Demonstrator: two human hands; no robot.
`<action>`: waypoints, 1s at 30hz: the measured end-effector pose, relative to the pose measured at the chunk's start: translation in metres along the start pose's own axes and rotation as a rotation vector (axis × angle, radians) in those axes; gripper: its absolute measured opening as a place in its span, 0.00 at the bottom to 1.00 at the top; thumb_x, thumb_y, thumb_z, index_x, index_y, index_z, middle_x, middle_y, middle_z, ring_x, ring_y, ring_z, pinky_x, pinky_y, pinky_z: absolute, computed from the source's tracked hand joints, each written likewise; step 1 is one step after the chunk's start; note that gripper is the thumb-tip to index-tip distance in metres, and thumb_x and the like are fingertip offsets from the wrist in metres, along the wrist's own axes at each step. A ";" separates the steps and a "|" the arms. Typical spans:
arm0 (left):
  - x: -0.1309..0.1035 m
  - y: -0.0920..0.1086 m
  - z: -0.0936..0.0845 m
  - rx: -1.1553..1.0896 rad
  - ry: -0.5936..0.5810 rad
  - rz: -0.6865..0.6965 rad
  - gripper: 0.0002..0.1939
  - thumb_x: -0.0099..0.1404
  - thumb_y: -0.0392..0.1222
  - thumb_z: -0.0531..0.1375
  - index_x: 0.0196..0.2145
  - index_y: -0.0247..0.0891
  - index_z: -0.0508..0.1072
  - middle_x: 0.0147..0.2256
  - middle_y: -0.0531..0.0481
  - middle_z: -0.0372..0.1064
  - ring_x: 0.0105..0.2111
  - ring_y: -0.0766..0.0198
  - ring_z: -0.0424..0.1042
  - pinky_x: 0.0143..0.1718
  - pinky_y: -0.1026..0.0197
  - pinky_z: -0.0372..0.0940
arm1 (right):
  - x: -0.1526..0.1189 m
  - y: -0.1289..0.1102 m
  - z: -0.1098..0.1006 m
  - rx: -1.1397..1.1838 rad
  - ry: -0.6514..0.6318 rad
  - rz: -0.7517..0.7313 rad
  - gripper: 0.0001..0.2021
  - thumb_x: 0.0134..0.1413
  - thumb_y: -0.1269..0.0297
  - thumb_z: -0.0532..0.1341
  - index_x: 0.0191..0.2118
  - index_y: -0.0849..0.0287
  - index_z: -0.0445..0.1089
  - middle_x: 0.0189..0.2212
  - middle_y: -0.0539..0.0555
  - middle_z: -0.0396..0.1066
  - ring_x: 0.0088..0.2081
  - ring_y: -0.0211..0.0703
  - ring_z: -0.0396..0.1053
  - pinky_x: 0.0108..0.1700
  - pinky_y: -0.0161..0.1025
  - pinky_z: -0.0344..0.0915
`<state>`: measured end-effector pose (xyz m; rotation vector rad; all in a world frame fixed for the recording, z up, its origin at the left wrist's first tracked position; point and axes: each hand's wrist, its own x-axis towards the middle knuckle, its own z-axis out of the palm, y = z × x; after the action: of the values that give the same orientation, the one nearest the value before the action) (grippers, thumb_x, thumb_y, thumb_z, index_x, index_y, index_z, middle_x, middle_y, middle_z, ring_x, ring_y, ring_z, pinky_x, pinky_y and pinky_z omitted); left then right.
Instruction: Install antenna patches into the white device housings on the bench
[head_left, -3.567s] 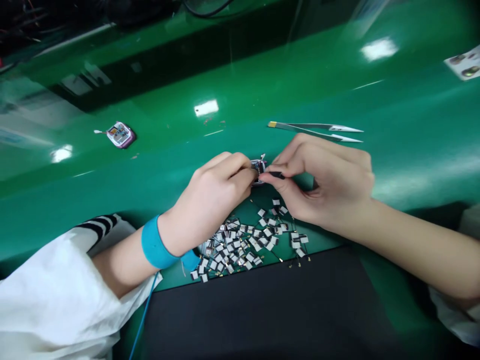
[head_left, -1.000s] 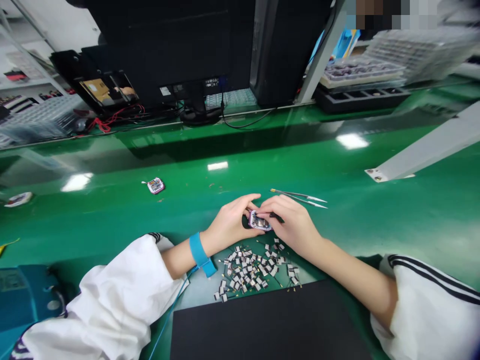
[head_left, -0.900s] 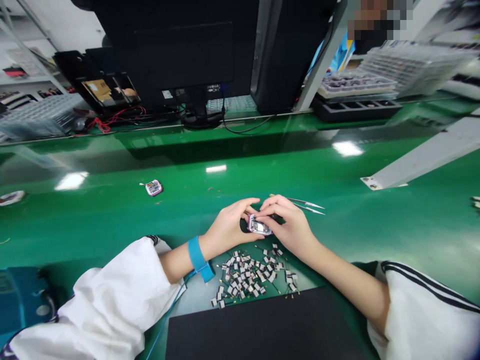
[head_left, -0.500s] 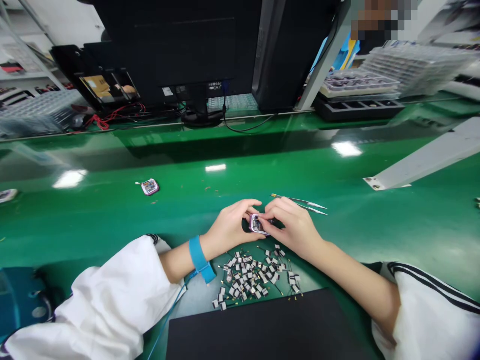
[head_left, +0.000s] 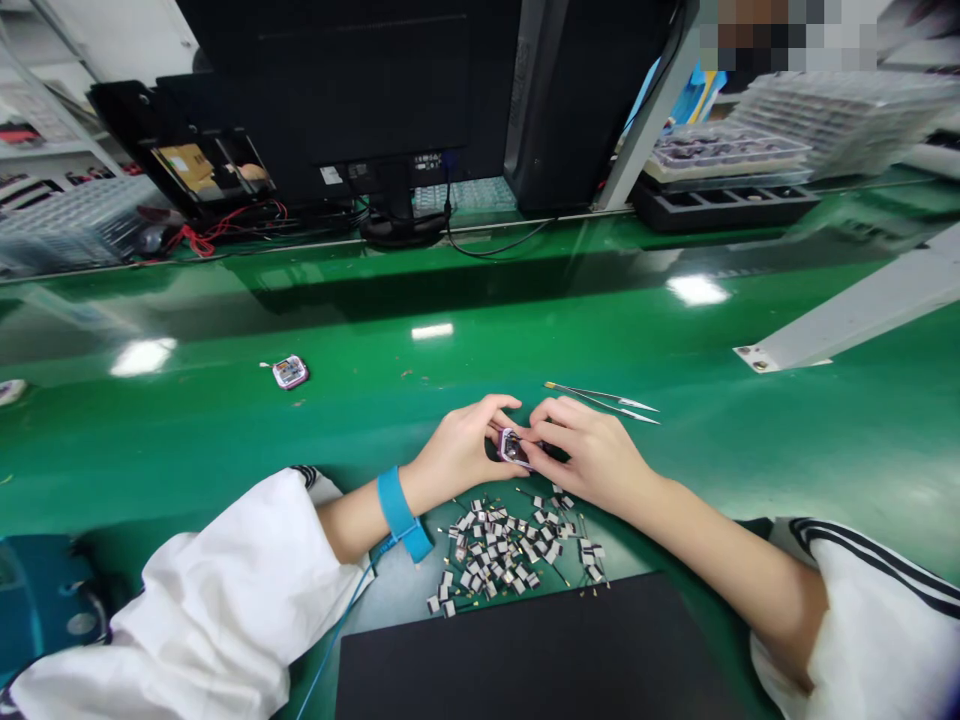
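Note:
My left hand (head_left: 469, 440), with a blue wrist strap (head_left: 399, 508) on its wrist, grips a small purple-rimmed electronic device (head_left: 513, 447) with its inner parts exposed. Thumb and fingers hold it at the edges. My right hand (head_left: 589, 450) reaches in from the other side, its thumb and fingertips pinched at the device's open face; whatever lies between them is too small to make out. Just below both hands spreads a heap of small grey-and-black parts with short leads (head_left: 499, 550). Metal tweezers (head_left: 604, 400) lie on the green mat beyond my right hand.
A similar opened device (head_left: 290, 372) lies at left on the green mat (head_left: 360, 340). A black pad (head_left: 525, 660) is in front of me. A monitor (head_left: 390, 90) stands at the back, a white metal post foot (head_left: 780, 350) at right. Stacked trays (head_left: 727, 160) sit back right.
The view has shifted slightly. My left hand keeps hold of the device, and my right fingertips stay at its face with only a small movement.

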<state>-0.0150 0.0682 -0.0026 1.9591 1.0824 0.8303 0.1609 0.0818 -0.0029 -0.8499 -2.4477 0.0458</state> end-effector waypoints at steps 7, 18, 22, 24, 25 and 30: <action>0.001 -0.001 0.001 0.015 -0.005 -0.004 0.31 0.43 0.38 0.67 0.44 0.35 0.59 0.33 0.51 0.69 0.31 0.67 0.70 0.35 0.65 0.67 | 0.004 -0.002 0.003 -0.224 0.054 -0.040 0.08 0.53 0.66 0.53 0.27 0.61 0.66 0.27 0.50 0.64 0.29 0.33 0.60 0.30 0.31 0.56; 0.002 -0.004 -0.002 0.058 0.005 0.010 0.30 0.43 0.39 0.67 0.43 0.35 0.61 0.34 0.51 0.68 0.32 0.68 0.70 0.36 0.65 0.67 | 0.016 -0.011 -0.004 -0.353 -0.065 -0.182 0.05 0.48 0.69 0.56 0.32 0.61 0.68 0.29 0.52 0.66 0.30 0.39 0.60 0.30 0.35 0.55; 0.004 -0.004 -0.002 0.086 -0.003 -0.023 0.30 0.43 0.41 0.67 0.44 0.36 0.61 0.34 0.52 0.69 0.32 0.68 0.70 0.36 0.65 0.67 | 0.014 -0.010 -0.003 -0.336 -0.078 -0.155 0.07 0.51 0.69 0.54 0.36 0.60 0.68 0.30 0.54 0.66 0.30 0.39 0.60 0.30 0.35 0.56; 0.006 -0.006 -0.005 0.109 0.016 -0.038 0.29 0.44 0.42 0.66 0.44 0.37 0.61 0.34 0.53 0.69 0.32 0.68 0.71 0.37 0.65 0.67 | 0.013 -0.008 -0.002 -0.320 -0.073 -0.120 0.09 0.53 0.69 0.52 0.37 0.59 0.68 0.30 0.55 0.65 0.30 0.38 0.61 0.30 0.35 0.56; 0.008 -0.008 -0.009 0.125 0.039 -0.046 0.29 0.45 0.43 0.66 0.44 0.38 0.61 0.34 0.53 0.69 0.32 0.68 0.71 0.38 0.65 0.67 | 0.011 -0.006 -0.003 -0.312 -0.069 -0.098 0.11 0.54 0.70 0.50 0.39 0.59 0.67 0.31 0.55 0.65 0.31 0.38 0.61 0.30 0.34 0.57; 0.019 -0.031 -0.047 0.243 0.311 -0.138 0.28 0.49 0.48 0.62 0.45 0.32 0.60 0.39 0.42 0.67 0.38 0.59 0.69 0.44 0.53 0.65 | -0.015 0.006 -0.015 -0.252 -0.069 0.035 0.13 0.56 0.68 0.46 0.44 0.61 0.63 0.36 0.55 0.63 0.36 0.36 0.63 0.35 0.32 0.63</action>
<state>-0.0569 0.1095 -0.0005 1.9636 1.5462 0.9873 0.1814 0.0755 0.0019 -1.0135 -2.5389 -0.2288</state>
